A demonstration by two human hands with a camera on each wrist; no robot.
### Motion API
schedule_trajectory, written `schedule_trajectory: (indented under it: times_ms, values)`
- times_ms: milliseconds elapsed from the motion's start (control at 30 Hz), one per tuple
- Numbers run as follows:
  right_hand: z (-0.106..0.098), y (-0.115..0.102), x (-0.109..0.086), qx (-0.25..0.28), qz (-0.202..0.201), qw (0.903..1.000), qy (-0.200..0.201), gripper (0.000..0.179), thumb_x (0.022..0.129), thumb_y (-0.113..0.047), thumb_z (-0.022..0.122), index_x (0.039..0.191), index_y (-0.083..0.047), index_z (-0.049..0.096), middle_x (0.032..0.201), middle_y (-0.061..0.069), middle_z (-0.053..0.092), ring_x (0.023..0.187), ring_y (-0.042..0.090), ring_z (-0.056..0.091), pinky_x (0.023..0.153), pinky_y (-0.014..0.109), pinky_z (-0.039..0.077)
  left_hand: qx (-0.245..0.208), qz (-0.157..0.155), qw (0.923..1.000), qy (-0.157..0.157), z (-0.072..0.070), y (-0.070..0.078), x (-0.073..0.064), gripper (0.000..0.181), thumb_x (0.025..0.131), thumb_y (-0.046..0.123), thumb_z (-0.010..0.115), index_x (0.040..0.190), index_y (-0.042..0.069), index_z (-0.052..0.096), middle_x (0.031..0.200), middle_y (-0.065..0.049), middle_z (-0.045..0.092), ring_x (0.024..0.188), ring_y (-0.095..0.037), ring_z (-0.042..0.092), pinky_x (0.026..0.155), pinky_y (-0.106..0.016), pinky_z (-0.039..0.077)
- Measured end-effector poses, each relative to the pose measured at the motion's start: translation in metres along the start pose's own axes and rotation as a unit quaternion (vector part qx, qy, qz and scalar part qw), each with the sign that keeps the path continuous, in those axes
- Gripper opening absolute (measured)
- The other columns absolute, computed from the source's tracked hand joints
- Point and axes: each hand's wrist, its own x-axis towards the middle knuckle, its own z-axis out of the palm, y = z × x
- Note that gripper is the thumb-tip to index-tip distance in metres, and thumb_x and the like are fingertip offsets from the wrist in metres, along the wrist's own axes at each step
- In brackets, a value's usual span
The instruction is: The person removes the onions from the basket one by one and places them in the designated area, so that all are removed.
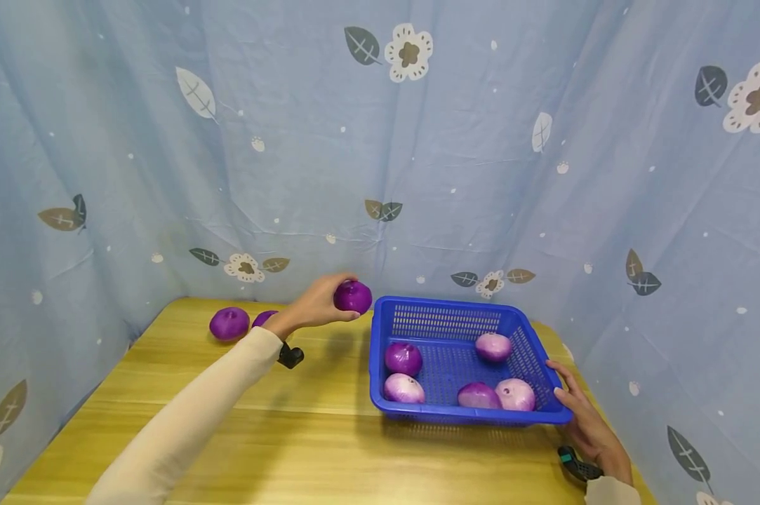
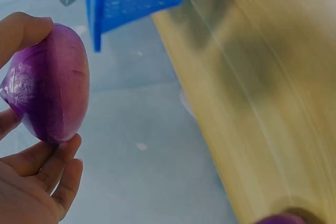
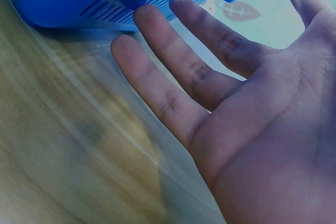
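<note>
My left hand holds a purple onion in the air, left of the blue basket's back corner. In the left wrist view the onion is gripped between thumb and fingers. The blue plastic basket stands on the table with several purple and pale onions in it, among them a dark purple onion and a pale onion. At the basket's right side, my right hand touches the rim. Its fingers look mostly straight beside the slotted wall in the right wrist view.
On the table's back left lies a purple onion, with another onion partly hidden behind my left wrist. The wooden table is bordered by a blue patterned curtain at the back and sides.
</note>
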Motion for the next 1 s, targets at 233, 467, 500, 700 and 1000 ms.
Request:
schedule_trajectory:
  times_ms: [233, 467, 500, 700, 1000]
  values:
    - [-0.002, 0.001, 0.001, 0.0, -0.014, 0.9998, -0.011, 0.057, 0.109, -0.032, 0.042, 0.16, -0.039, 0.018, 0.159, 0.015, 0.012, 0.112, 0.003, 0.061, 0.092, 0.03, 0.055, 0.033, -0.022, 0.9992, 0.003, -0.007, -0.013, -0.021, 0.066, 0.081, 0.025, 0.087, 0.136, 0.003, 0.058, 0.125, -0.018, 0.064, 0.115, -0.037, 0.058, 0.094, -0.052, 0.052]
    - [-0.004, 0.004, 0.003, -0.006, -0.009, 0.9999, -0.011, 0.057, 0.109, -0.035, 0.042, 0.16, -0.042, 0.017, 0.163, 0.021, 0.005, 0.112, 0.003, 0.06, 0.092, 0.031, 0.055, 0.041, -0.049, 0.998, 0.0, -0.01, -0.029, -0.039, 0.073, 0.082, 0.028, 0.088, 0.143, 0.006, 0.054, 0.132, -0.022, 0.057, 0.117, -0.038, 0.057, 0.096, -0.055, 0.051]
    - [-0.004, 0.004, 0.003, -0.007, -0.008, 0.9999, -0.011, 0.058, 0.109, -0.035, 0.042, 0.16, -0.043, 0.016, 0.163, 0.021, 0.004, 0.112, 0.003, 0.06, 0.092, 0.032, 0.055, 0.044, -0.05, 0.9978, 0.0, -0.01, -0.031, -0.041, 0.073, 0.082, 0.029, 0.088, 0.143, 0.005, 0.055, 0.132, -0.021, 0.057, 0.117, -0.039, 0.058, 0.097, -0.056, 0.049]
    - [-0.003, 0.003, 0.004, -0.011, -0.008, 0.9999, -0.006, 0.058, 0.108, -0.036, 0.043, 0.16, -0.042, 0.016, 0.164, 0.021, 0.005, 0.111, 0.001, 0.059, 0.092, 0.032, 0.055, 0.062, -0.052, 0.9967, -0.003, -0.011, -0.038, -0.051, 0.071, 0.081, 0.029, 0.088, 0.14, 0.004, 0.057, 0.133, -0.02, 0.06, 0.118, -0.039, 0.058, 0.097, -0.061, 0.035]
    - [-0.001, 0.001, 0.002, -0.012, -0.008, 0.9999, -0.003, 0.059, 0.108, -0.036, 0.043, 0.161, -0.041, 0.016, 0.164, 0.021, 0.004, 0.111, 0.002, 0.059, 0.092, 0.032, 0.056, 0.104, -0.057, 0.9929, -0.01, -0.008, -0.05, -0.062, 0.071, 0.08, 0.031, 0.089, 0.139, 0.005, 0.059, 0.133, -0.018, 0.061, 0.117, -0.039, 0.059, 0.093, -0.059, 0.032]
